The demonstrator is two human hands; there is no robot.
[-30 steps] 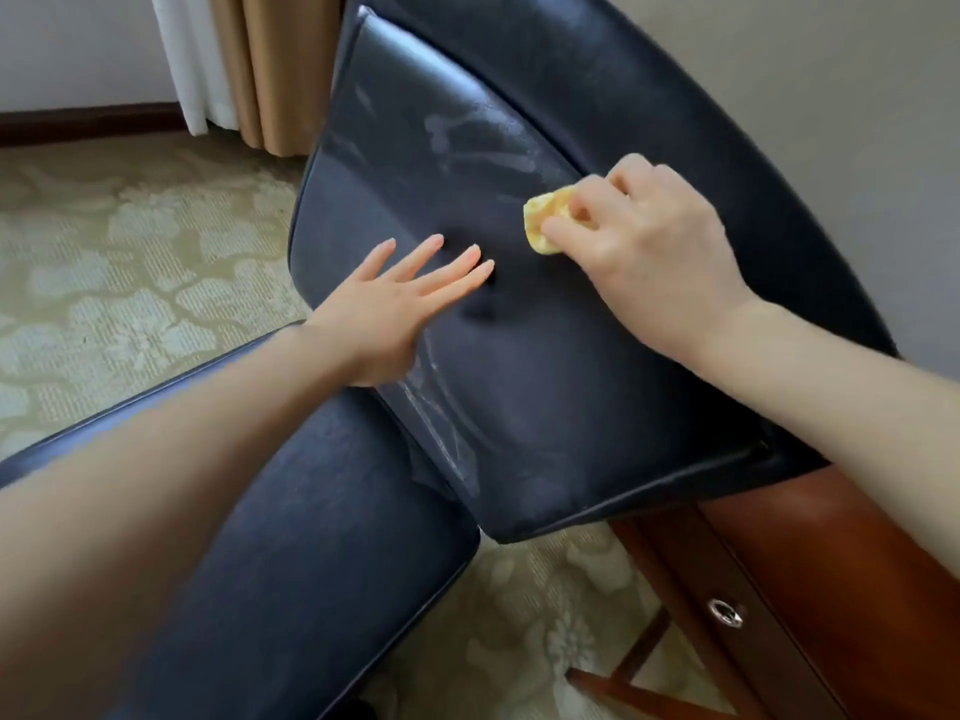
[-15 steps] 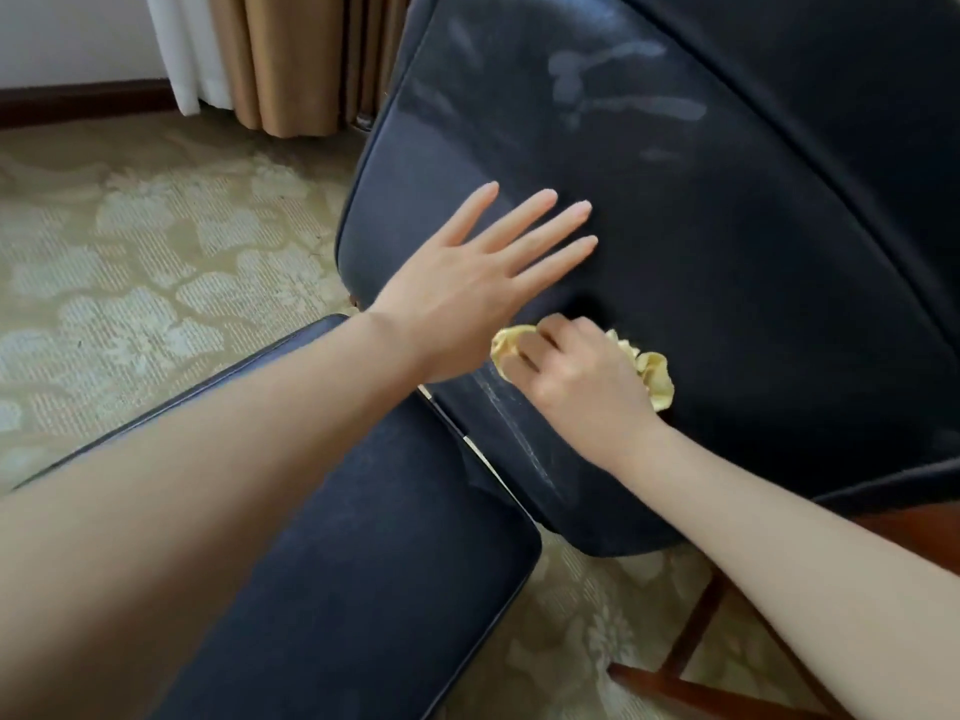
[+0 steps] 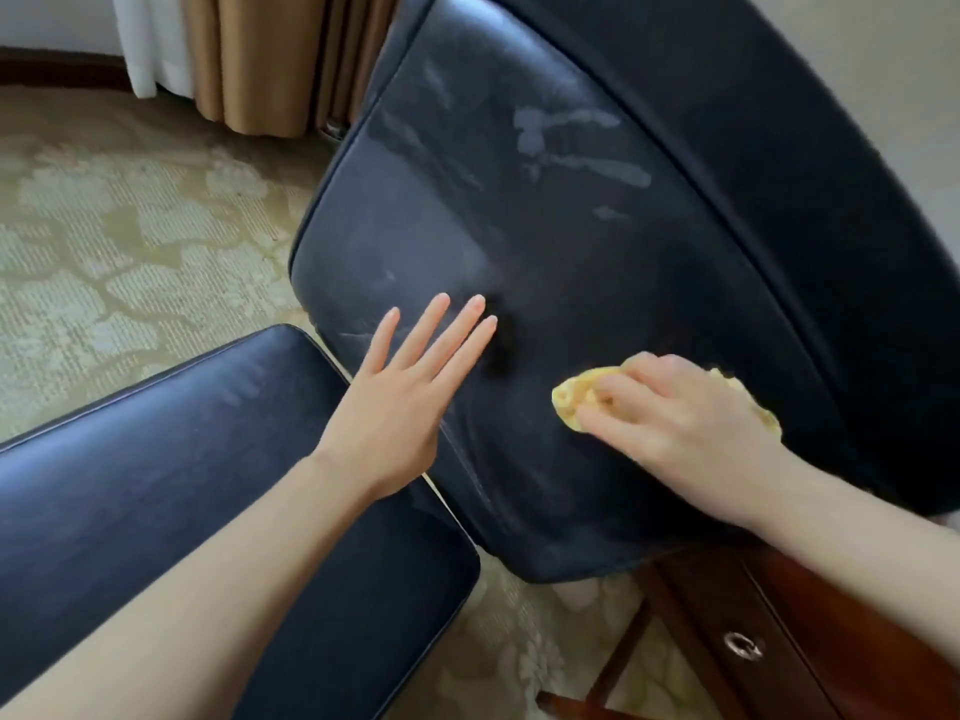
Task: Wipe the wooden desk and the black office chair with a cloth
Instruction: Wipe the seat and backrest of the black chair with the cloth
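The black office chair's backrest (image 3: 545,226) fills the middle of the view, its leather streaked with pale wet marks. Its seat cushion (image 3: 182,459) lies at lower left. My left hand (image 3: 410,387) lies flat with straight fingers against the lower backrest, near a dark button dimple. My right hand (image 3: 670,413) grips a crumpled yellow cloth (image 3: 571,400) and presses it onto the backrest to the right of the left hand. A corner of the wooden desk (image 3: 831,641) shows at lower right, below the backrest.
Patterned beige carpet (image 3: 130,226) covers the floor on the left. Tan and white curtains (image 3: 249,54) hang at the back. The desk drawer has a metal ring pull (image 3: 744,645). A grey wall (image 3: 883,85) is at upper right.
My right hand with the cloth moved down the backrest, then right, away from the left hand. My left hand stayed flat on the backrest. The camera view shifted.
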